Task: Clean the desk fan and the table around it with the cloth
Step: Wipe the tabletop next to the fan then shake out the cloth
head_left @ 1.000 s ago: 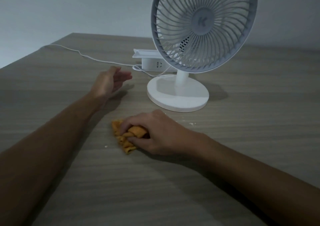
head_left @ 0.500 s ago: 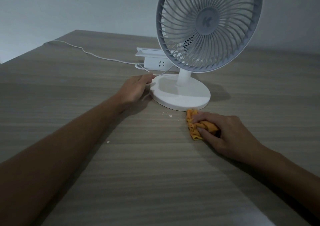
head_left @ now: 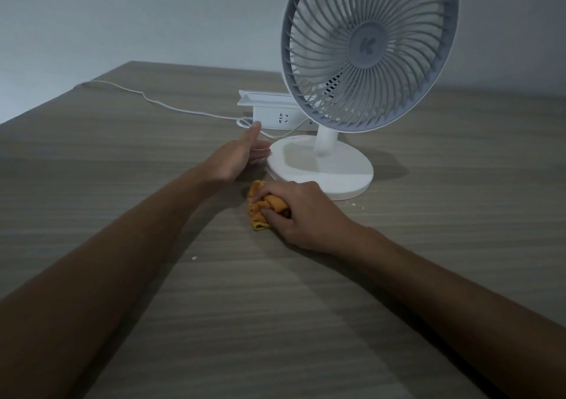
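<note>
Dim, cool light over a plain pale grey-white wall (head_left: 137, 15) behind a grey-brown wood-grain laminate table (head_left: 92, 159), whose far left corner shows against the wall, with soft shadows lying across the tabletop and darker shade at the wall's upper right.

Single head-worn wide-angle view, angled forward and down across wood-grain grey-brown table (head_left: 306, 322). Close range: both bare forearms entering from bottom corners. White round-based desk fan with grey grille (head_left: 367, 55) upper right, cropped at top edge. Pale wall behind. No second view to overlap.
</note>
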A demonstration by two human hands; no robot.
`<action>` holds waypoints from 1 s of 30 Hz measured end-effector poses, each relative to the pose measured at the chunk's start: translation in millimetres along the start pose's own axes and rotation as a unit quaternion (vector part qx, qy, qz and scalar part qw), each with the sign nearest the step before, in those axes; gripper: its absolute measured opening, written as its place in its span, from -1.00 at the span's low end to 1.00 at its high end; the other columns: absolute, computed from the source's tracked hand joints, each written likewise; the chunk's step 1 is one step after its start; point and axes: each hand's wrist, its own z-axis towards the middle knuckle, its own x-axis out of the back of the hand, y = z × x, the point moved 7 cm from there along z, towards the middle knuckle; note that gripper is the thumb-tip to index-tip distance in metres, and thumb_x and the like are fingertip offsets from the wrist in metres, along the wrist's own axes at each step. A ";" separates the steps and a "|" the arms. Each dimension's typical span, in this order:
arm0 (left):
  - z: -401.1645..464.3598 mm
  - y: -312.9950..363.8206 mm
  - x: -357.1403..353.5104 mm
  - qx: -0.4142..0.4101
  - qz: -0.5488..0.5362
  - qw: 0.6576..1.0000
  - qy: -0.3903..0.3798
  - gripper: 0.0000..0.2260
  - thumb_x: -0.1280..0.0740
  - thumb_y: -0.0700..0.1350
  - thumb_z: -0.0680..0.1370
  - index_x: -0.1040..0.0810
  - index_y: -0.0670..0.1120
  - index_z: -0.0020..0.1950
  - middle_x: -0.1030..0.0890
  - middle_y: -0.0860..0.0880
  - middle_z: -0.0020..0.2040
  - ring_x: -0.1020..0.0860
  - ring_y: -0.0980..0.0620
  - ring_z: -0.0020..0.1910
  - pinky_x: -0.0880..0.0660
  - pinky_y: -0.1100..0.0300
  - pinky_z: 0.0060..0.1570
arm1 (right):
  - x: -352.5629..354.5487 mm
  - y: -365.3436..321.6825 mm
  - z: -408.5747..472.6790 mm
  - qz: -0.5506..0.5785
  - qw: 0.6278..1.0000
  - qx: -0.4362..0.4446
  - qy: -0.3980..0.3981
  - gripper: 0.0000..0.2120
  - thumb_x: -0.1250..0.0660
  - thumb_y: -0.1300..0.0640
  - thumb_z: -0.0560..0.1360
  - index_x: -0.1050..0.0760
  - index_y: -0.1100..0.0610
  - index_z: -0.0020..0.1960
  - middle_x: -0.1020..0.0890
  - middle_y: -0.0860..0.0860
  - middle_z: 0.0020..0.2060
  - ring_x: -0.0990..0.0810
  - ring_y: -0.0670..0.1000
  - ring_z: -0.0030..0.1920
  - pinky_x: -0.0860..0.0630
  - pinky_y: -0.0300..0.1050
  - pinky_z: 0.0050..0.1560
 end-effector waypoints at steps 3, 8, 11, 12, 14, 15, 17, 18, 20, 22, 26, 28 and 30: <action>-1.3 0.5 1.4 0.008 -0.007 1.000 -0.023 -0.39 0.15 0.33 0.57 -0.36 0.08 0.46 -0.53 -0.07 0.34 -0.41 0.04 0.25 -0.28 0.21 0.20 | -11.9 -12.6 13.7 0.022 0.999 0.024 -0.013 -0.82 -0.39 0.18 0.46 -0.61 0.12 0.07 -0.71 0.05 -0.07 -0.64 0.06 -0.10 -0.43 -0.17 -0.10; -7.0 -2.6 20.8 -0.019 -0.075 0.997 0.023 -0.39 0.19 0.32 0.58 -0.43 0.08 0.40 -0.49 -0.15 0.38 -0.38 -0.02 0.39 -0.21 0.11 0.38 | -24.6 -43.1 18.4 0.067 0.993 0.078 -0.054 -0.80 -0.42 0.20 0.46 -0.61 0.12 0.09 -0.70 0.04 -0.03 -0.60 -0.05 -0.11 -0.33 -0.42 -0.16; -17.2 -4.7 31.8 -0.030 -0.099 0.993 0.059 -0.36 0.19 0.32 0.58 -0.48 0.03 0.37 -0.52 -0.13 0.35 -0.42 -0.01 0.36 -0.19 0.00 0.46 | -23.1 -53.5 7.2 0.090 0.988 0.091 -0.087 -0.78 -0.43 0.18 0.47 -0.60 0.10 0.11 -0.68 0.02 -0.01 -0.51 -0.15 -0.14 -0.32 -0.53 -0.16; -20.9 -6.2 34.5 -0.030 -0.103 0.992 0.068 -0.35 0.19 0.32 0.58 -0.48 0.03 0.36 -0.53 -0.13 0.35 -0.42 -0.02 0.37 -0.19 0.00 0.47 | -19.5 -53.6 0.7 0.101 0.987 0.088 -0.087 -0.78 -0.43 0.18 0.48 -0.61 0.10 0.12 -0.68 0.01 0.00 -0.51 -0.16 -0.13 -0.33 -0.53 -0.15; -28.7 -6.7 37.5 -0.033 -0.108 0.990 0.085 -0.35 0.20 0.29 0.60 -0.48 -0.01 0.36 -0.52 -0.13 0.35 -0.41 -0.03 0.37 -0.21 0.07 0.42 | -5.2 -46.5 -13.3 0.122 0.988 0.067 -0.068 -0.79 -0.41 0.17 0.49 -0.60 0.09 0.12 -0.68 -0.02 0.01 -0.54 -0.19 -0.13 -0.38 -0.49 -0.11; -32.1 -7.0 38.0 -0.037 -0.106 0.989 0.093 -0.35 0.20 0.27 0.61 -0.48 -0.04 0.37 -0.51 -0.13 0.35 -0.41 -0.04 0.36 -0.22 0.10 0.38 | 6.3 -38.5 -20.1 0.130 0.989 0.044 -0.048 -0.80 -0.41 0.15 0.50 -0.60 0.05 0.12 -0.68 -0.05 0.02 -0.56 -0.21 -0.12 -0.41 -0.47 -0.10; -38.3 -7.4 36.8 -0.045 -0.099 0.988 0.106 -0.36 0.18 0.25 0.62 -0.49 -0.07 0.36 -0.51 -0.11 0.35 -0.42 -0.02 0.33 -0.24 0.15 0.33 | 34.9 -14.7 -34.5 0.130 0.991 -0.011 0.005 -0.81 -0.40 0.10 0.51 -0.58 -0.04 0.11 -0.67 -0.11 0.05 -0.59 -0.22 -0.04 -0.44 -0.45 -0.04; -41.0 -8.0 36.2 -0.048 -0.095 0.988 0.111 -0.36 0.17 0.25 0.62 -0.50 -0.08 0.36 -0.52 -0.11 0.35 -0.43 0.00 0.30 -0.24 0.17 0.30 | 50.2 -1.9 -42.8 0.121 0.992 -0.032 0.033 -0.82 -0.40 0.10 0.51 -0.59 -0.04 0.09 -0.67 -0.12 0.06 -0.59 -0.21 0.00 -0.46 -0.42 0.01; -44.5 -9.4 36.4 -0.051 -0.086 0.987 0.126 -0.36 0.15 0.26 0.61 -0.52 -0.08 0.34 -0.53 -0.12 0.34 -0.45 0.02 0.28 -0.26 0.20 0.27 | 76.7 20.9 -61.0 0.079 0.992 -0.068 0.074 -0.82 -0.41 0.11 0.50 -0.59 -0.06 0.09 -0.66 -0.15 0.06 -0.60 -0.18 0.04 -0.50 -0.30 0.06; -48.2 -9.5 37.2 -0.058 -0.085 0.985 0.141 -0.37 0.13 0.26 0.62 -0.54 -0.09 0.31 -0.56 -0.13 0.31 -0.47 0.03 0.29 -0.28 0.22 0.27 | 93.8 40.6 -78.4 0.019 0.989 -0.104 0.107 -0.81 -0.41 0.12 0.50 -0.59 -0.07 0.09 -0.67 -0.12 0.02 -0.60 -0.10 -0.01 -0.50 -0.22 -0.01; -57.0 -9.6 42.4 -0.058 -0.101 0.980 0.159 -0.34 0.15 0.29 0.60 -0.55 -0.08 0.29 -0.57 -0.12 0.30 -0.48 0.03 0.25 -0.28 0.19 0.28 | 100.6 80.7 -99.0 -0.079 0.974 -0.189 0.098 -0.82 -0.36 0.15 0.53 -0.57 0.04 0.13 -0.61 -0.03 -0.07 -0.49 -0.06 -0.13 -0.33 -0.21 -0.10; -63.4 -10.1 47.7 -0.053 -0.114 0.977 0.170 -0.32 0.18 0.29 0.60 -0.55 -0.08 0.29 -0.57 -0.12 0.29 -0.48 0.03 0.24 -0.29 0.16 0.32 | 89.5 92.6 -98.5 -0.088 0.972 -0.214 0.051 -0.84 -0.33 0.15 0.54 -0.53 0.04 0.12 -0.62 0.02 -0.06 -0.45 -0.04 -0.16 -0.29 -0.19 -0.19; -69.0 -11.1 53.1 -0.049 -0.126 0.974 0.182 -0.31 0.19 0.28 0.60 -0.54 -0.10 0.30 -0.56 -0.12 0.29 -0.48 0.01 0.26 -0.27 0.14 0.34 | 78.9 89.2 -93.0 -0.080 0.975 -0.206 0.033 -0.86 -0.32 0.16 0.53 -0.52 0.05 0.08 -0.62 0.04 -0.08 -0.47 -0.01 -0.18 -0.28 -0.19 -0.25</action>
